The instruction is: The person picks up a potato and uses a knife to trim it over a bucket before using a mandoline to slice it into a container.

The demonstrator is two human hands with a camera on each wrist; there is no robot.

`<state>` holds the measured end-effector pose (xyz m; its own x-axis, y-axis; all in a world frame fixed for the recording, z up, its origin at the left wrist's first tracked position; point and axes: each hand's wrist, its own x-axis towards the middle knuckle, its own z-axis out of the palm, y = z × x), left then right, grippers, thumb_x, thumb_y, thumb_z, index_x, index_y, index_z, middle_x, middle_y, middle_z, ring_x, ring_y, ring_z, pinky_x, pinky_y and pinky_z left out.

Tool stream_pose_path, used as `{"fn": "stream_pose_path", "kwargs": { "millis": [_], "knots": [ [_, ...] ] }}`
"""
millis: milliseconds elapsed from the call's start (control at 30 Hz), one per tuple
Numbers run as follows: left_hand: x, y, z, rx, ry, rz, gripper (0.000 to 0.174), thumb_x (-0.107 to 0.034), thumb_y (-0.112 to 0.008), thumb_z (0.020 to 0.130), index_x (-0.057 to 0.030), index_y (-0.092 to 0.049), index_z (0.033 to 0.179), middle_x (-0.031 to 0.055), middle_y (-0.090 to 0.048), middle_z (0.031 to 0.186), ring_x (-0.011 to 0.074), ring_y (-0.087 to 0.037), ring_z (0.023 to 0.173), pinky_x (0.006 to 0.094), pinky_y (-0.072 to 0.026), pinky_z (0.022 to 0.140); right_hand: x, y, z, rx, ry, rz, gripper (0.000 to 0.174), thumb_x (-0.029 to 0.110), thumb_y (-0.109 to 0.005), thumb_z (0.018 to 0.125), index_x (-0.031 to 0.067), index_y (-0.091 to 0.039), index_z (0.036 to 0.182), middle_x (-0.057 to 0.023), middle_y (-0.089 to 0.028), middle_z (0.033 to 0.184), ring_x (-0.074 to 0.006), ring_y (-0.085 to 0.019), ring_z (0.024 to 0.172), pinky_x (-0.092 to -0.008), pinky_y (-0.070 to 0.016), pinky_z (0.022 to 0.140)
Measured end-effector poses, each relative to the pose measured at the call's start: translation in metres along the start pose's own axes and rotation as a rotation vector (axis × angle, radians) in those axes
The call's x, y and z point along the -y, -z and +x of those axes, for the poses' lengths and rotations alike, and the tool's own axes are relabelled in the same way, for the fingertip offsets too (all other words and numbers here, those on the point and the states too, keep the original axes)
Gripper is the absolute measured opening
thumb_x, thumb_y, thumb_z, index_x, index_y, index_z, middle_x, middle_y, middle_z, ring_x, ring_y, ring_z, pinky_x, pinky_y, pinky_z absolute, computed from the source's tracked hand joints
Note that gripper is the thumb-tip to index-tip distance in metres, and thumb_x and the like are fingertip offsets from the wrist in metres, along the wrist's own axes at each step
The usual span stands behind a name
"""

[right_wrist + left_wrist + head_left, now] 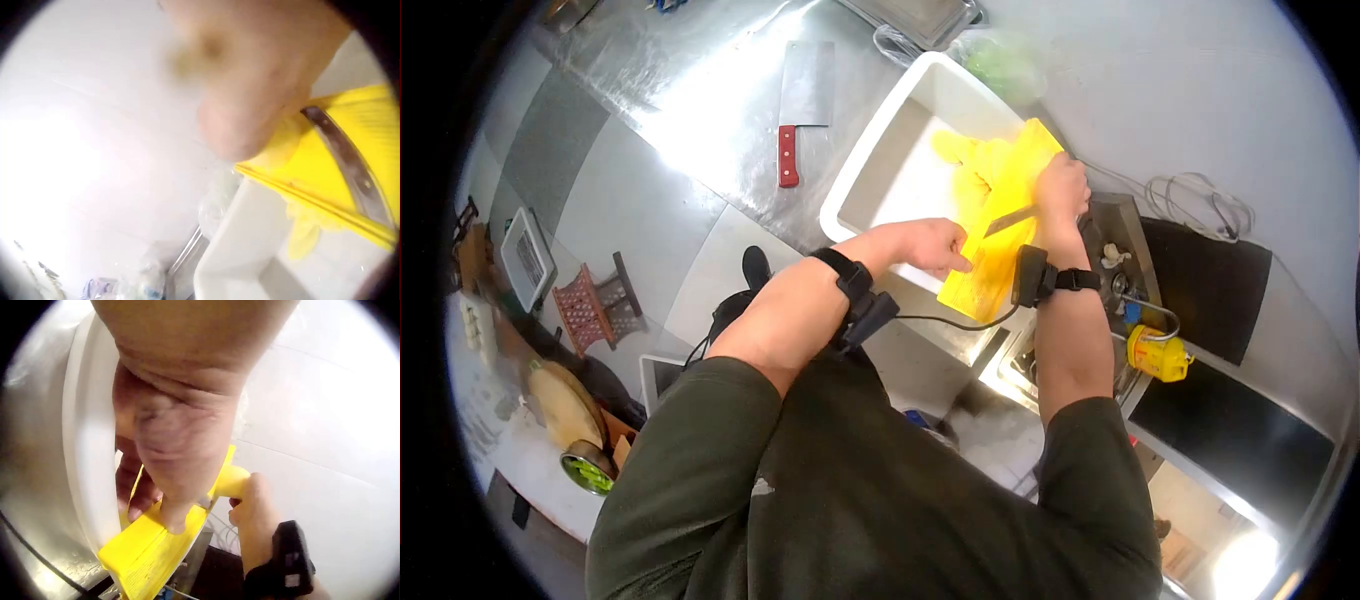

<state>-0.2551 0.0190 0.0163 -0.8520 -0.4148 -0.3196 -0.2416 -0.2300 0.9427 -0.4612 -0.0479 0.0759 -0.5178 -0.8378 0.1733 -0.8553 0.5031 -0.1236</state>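
Observation:
A yellow mandoline slicer (1018, 215) with a metal blade strip (350, 159) slants across the white tub (855, 190). My left hand (930, 246) grips its near end, the thumb on the top face and other fingers underneath, as the left wrist view shows. Higher up the slicer, my right hand (1062, 190) holds a smooth yellow piece of vegetable (232, 482) against the board, just past the blade. Yellow slices (965, 155) lie in the tub below; some show under the slicer's edge in the right wrist view. The right fingers hide part of the piece.
A cleaver (805, 95) with a red handle lies on the steel table (720, 100) left of the tub. At right stand a sink edge (1135, 240), a yellow container (1160, 355) and a coiled white cable (1200, 205). A plastic bag (1000, 65) sits behind the tub.

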Motion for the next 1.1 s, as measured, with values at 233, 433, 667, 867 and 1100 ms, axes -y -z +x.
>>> {"fn": "stream_pose_path", "kwargs": {
  "millis": [233, 433, 667, 867, 1100],
  "knots": [
    [0.001, 0.0, 0.005, -0.004, -0.003, 0.044, 0.03, -0.027, -0.072, 0.086, -0.0021, -0.055, 0.086, 0.0066, -0.061, 0.077, 0.0148, -0.064, 0.071, 0.0287, -0.051, 0.064, -0.037, 0.03, -0.149, -0.005, 0.157, 0.081, 0.041, 0.031, -0.048, 0.092, -0.0046, -0.063, 0.08, -0.0257, -0.064, 0.08, -0.0466, -0.06, 0.077, -0.0563, -0.044, 0.073],
    [0.004, -0.001, 0.007, -0.013, 0.017, 0.035, 0.031, -0.027, -0.073, 0.085, -0.0017, -0.055, 0.087, 0.0073, -0.062, 0.076, 0.0156, -0.064, 0.071, 0.0296, -0.0516, 0.064, -0.03, -0.024, -0.012, -0.089, 0.093, -0.086, 0.044, 0.034, -0.044, 0.094, -0.0032, -0.066, 0.085, -0.0244, -0.066, 0.089, -0.0457, -0.061, 0.09, -0.0551, -0.0465, 0.083],
    [0.006, 0.001, 0.007, -0.023, -0.033, 0.059, 0.036, -0.034, -0.07, 0.082, 0.0005, -0.061, 0.084, 0.0102, -0.067, 0.072, 0.0206, -0.066, 0.068, 0.0321, -0.0513, 0.065, -0.043, 0.006, -0.1, -0.007, 0.064, -0.017, 0.041, 0.031, -0.047, 0.091, -0.0039, -0.066, 0.081, -0.0277, -0.065, 0.089, -0.0434, -0.062, 0.089, -0.0549, -0.0462, 0.08],
    [0.008, -0.002, 0.007, -0.023, -0.024, 0.04, 0.035, -0.033, -0.07, 0.082, 0.0009, -0.06, 0.085, 0.0114, -0.068, 0.074, 0.0201, -0.066, 0.069, 0.0318, -0.0517, 0.065, -0.04, 0.012, -0.111, -0.033, 0.078, -0.009, 0.042, 0.031, -0.048, 0.091, -0.005, -0.066, 0.082, -0.0287, -0.064, 0.091, -0.0458, -0.061, 0.086, -0.055, -0.0452, 0.081],
    [0.006, 0.0, 0.008, -0.001, -0.021, 0.044, 0.032, -0.028, -0.072, 0.084, -0.0007, -0.056, 0.085, 0.0072, -0.064, 0.076, 0.0153, -0.065, 0.07, 0.0302, -0.0512, 0.063, -0.034, -0.006, -0.01, 0.188, 0.178, -0.201, 0.041, 0.032, -0.047, 0.093, -0.0036, -0.067, 0.086, -0.0232, -0.066, 0.095, -0.0414, -0.061, 0.09, -0.0519, -0.0475, 0.083]
  ]
}}
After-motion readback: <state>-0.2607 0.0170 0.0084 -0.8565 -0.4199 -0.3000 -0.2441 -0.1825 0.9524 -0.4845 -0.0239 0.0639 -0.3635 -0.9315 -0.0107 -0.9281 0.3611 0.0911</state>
